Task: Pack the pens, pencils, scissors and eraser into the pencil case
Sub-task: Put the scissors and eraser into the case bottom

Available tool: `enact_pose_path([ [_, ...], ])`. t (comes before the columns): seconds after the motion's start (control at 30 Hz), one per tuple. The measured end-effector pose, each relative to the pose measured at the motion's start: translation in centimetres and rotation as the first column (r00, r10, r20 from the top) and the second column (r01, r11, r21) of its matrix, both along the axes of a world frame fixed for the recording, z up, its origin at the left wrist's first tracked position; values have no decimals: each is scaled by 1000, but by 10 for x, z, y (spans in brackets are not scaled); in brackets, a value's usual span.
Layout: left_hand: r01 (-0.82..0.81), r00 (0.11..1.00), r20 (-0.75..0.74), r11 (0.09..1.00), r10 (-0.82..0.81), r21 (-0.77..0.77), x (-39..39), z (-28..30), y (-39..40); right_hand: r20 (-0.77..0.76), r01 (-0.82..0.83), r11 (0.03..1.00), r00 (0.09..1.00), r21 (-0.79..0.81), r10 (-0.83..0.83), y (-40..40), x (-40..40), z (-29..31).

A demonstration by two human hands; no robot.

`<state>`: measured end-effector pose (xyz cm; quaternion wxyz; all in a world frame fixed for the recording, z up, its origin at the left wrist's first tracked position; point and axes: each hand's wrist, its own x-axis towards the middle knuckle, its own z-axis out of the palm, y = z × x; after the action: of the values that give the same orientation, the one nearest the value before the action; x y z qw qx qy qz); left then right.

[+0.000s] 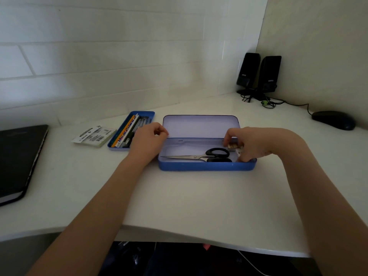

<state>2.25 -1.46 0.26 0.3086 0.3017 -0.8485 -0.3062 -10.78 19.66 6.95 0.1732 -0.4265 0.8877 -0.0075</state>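
Note:
A blue metal pencil case lies open on the white desk, lid tipped back. Black-handled scissors lie inside it, blades pointing left. My right hand reaches into the case's right end and pinches a small eraser there. My left hand rests at the case's left end with fingers curled, touching the lid's corner. A blue inner tray left of the case holds several pens and pencils.
A printed card packet lies left of the tray. A black laptop sits at the far left. Two black speakers with cables stand in the back corner, a black mouse to the right. The desk's front edge curves near me.

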Motion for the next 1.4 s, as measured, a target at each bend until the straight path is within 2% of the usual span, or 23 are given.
enact_pose_path([
  [0.2,0,1000,7,1000,0,1,0,0,1,41,-18,998,999,-61,20,3,-4,-1],
  [0.37,1,1000,5,1000,-1,2,0,1,0,-11,-36,989,999,-143,35,-3,-5,-8],
  [0.5,12,1000,9,1000,-12,-1,1,0,0,-51,-14,989,999,-146,7,-6,-6,-10],
  [0.7,10,1000,3,1000,-10,5,1,0,0,-27,-109,929,994,-353,106,-12,0,-8],
  [0.83,11,1000,14,1000,-11,4,1,0,-1,-7,-177,932,983,-315,184,-17,5,-17],
  [1.13,9,999,-38,1000,-9,-1,2,-1,1,-66,-167,908,986,-384,153,-21,2,-21],
  [1.2,-66,993,-102,995,58,-72,8,1,-2,-94,-154,892,988,-426,125,-24,2,-20],
  [1.3,-345,937,-153,903,314,-256,23,11,-24,-120,-130,864,989,-487,82,-26,0,-22],
  [1.33,-415,910,-109,874,400,-255,28,15,-36,-131,-126,857,989,-500,69,-26,0,-22],
  [1.4,-479,864,75,860,497,-177,41,20,-59,-169,-129,850,984,-511,48,-26,-1,-23],
])
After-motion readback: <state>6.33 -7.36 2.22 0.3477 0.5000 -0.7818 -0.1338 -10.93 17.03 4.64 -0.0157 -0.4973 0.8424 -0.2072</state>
